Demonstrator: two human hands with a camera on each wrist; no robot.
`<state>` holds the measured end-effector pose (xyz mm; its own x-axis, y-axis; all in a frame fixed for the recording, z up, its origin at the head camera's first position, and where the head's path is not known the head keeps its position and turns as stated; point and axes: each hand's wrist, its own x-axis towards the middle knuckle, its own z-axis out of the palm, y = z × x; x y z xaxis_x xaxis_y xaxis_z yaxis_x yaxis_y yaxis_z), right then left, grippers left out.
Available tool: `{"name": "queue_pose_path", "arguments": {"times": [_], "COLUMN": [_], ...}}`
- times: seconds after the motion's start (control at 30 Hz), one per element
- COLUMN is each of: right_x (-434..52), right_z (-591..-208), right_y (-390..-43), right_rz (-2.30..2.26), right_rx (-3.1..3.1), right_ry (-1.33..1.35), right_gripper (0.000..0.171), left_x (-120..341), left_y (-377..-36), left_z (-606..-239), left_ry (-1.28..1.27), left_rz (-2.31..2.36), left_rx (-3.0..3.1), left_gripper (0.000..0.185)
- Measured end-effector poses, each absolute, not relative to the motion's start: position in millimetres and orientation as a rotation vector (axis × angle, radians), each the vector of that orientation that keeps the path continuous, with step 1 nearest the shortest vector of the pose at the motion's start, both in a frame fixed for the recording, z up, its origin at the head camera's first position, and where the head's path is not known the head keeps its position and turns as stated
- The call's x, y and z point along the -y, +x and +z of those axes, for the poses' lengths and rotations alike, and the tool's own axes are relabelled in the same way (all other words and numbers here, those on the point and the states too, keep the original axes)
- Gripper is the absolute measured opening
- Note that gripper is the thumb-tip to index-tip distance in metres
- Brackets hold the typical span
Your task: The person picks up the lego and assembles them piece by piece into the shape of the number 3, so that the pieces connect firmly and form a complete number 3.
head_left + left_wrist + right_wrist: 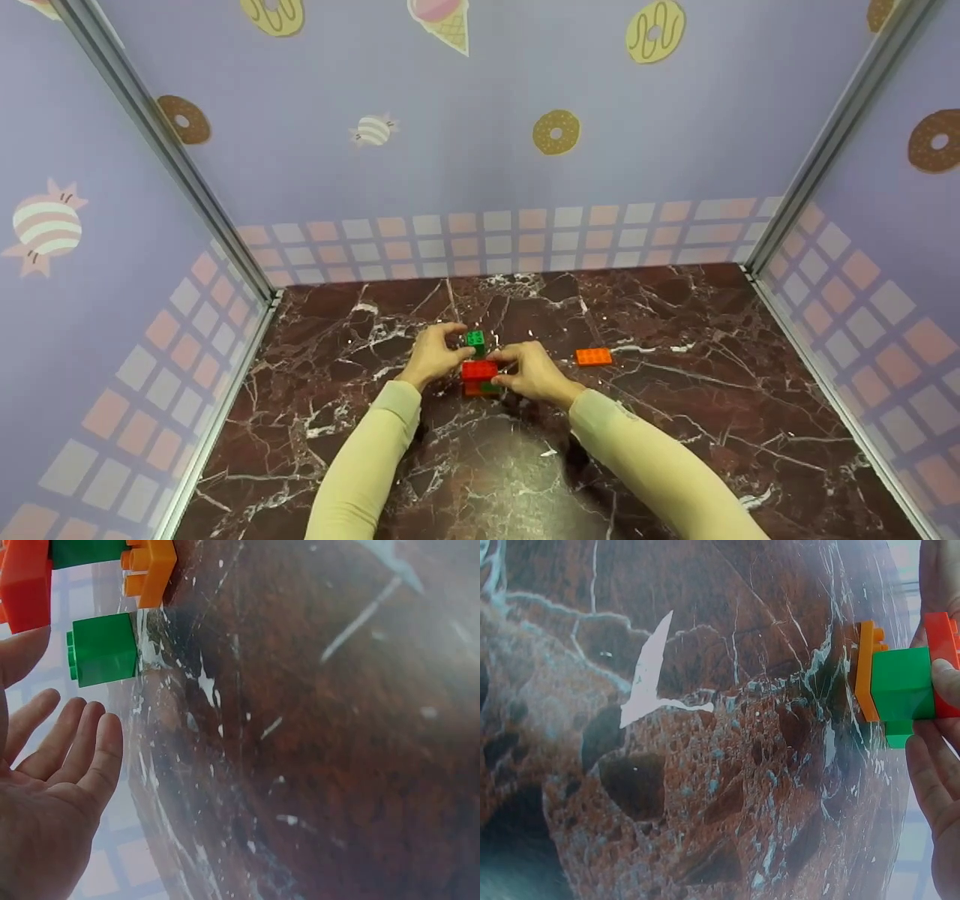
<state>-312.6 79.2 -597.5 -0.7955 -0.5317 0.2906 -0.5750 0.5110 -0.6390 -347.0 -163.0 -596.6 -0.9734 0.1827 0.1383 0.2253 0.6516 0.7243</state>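
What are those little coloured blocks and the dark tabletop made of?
The blocks look like glossy moulded plastic: bright solid colours, studs on top. The tabletop looks like polished dark red-brown marble with white veins and a sheen, though it could be a printed imitation.

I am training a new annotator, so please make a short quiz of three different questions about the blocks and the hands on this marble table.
1. True or false: the flat orange plate lies apart from both hands, on the right hand's side.
2. Multiple choice: what colour is the top brick of the small stack between the hands? A) blue B) red C) yellow
3. Short answer: which small block stands alone just behind the stack, near the left hand?

Key
1. True; nothing touches it on the marble table.
2. B; the red brick is on top, with the right hand gripping the stack.
3. The green block.
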Motion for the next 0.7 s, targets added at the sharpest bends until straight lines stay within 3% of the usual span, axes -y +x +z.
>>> {"name": "queue_pose_path", "arguments": {"times": [0.23, 0.47, 0.7], "right_x": [-78.6, -78.3, -78.0], "right_z": [-598.2, -595.9, -596.1], "right_y": [-312.4, -313.1, -312.2], "right_rz": [1.186, 1.188, 1.225], "right_rx": [2.701, 2.702, 2.702], "right_ry": [0.961, 0.955, 0.959], "right_gripper": [0.033, 0.034, 0.033], "left_x": [161.9, 173.1, 156.1], "left_y": [-355.4, -386.7, -360.1], "left_z": [-610.1, -659.5, -619.7], "left_ry": [-0.315, -0.312, -0.230], "left_rz": [-1.302, -1.342, -1.392], "left_rx": [2.809, 2.730, 2.754], "left_gripper": [0.050, 0.043, 0.043]}}
